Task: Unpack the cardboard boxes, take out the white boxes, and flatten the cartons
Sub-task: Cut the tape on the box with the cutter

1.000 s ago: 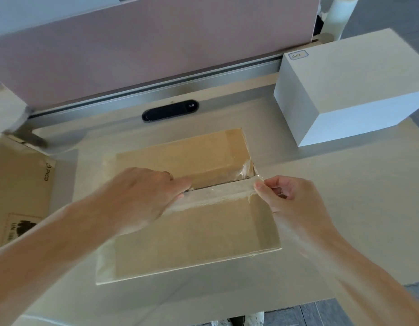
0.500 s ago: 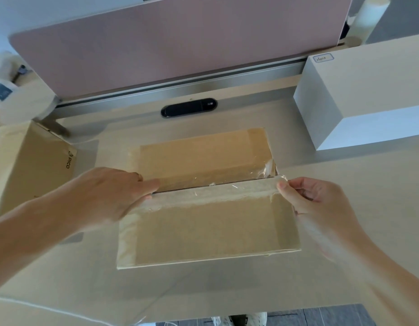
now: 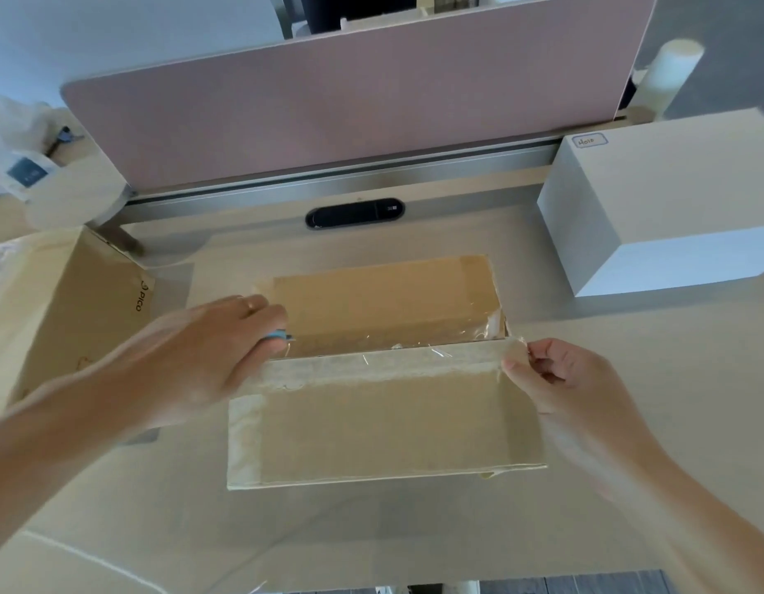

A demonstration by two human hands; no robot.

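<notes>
Brown carton (image 3: pixel 384 426) on desk (image 3: pixel 637 379), seam slit, tape (image 3: pixel 371 365) wrinkled along near flap (image 3: pixel 388 439). Left fingers (image 3: pixel 260 308) gripping blue tool (image 3: pixel 279 335) at seam; right fingers (image 3: pixel 515 368) pinching flap corner.

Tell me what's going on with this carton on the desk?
A person is opening a cardboard carton on the desk. The left hand grips a small blue tool at the left end of the top seam, where the clear tape looks split. The right hand pinches the right corner of the near flap. One white box stands at the right, apart from it; a second carton printed PICO sits at the left. The contents are not visible.
</notes>
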